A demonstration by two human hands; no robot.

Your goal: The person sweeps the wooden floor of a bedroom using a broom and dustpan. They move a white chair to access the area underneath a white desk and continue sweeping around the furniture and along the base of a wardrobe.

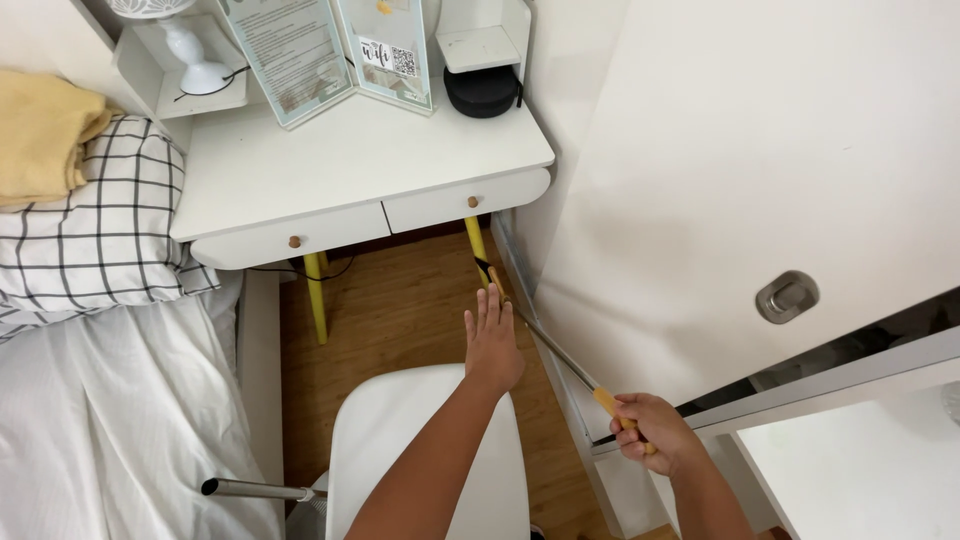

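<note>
My right hand (655, 432) grips the yellow handle end of a long thin metal pole (555, 347) that slants down toward the wooden floor (400, 310) under the white desk (340, 165). The pole's far end, yellow and black, lies near the desk's yellow right leg (476, 240). My left hand (493, 345) reaches forward with flat, slightly spread fingers, just left of the pole's far part and above a white chair (420, 460). It holds nothing that I can see.
A bed (110, 420) with a checked pillow (100, 230) and a yellow blanket (40, 130) lies on the left. A white wardrobe door (760, 170) with a metal handle (787, 296) stands on the right. The desk carries a lamp (190, 55), folded leaflets (330, 55) and a black round object (482, 90). A grey tube (255, 489) lies by the bed.
</note>
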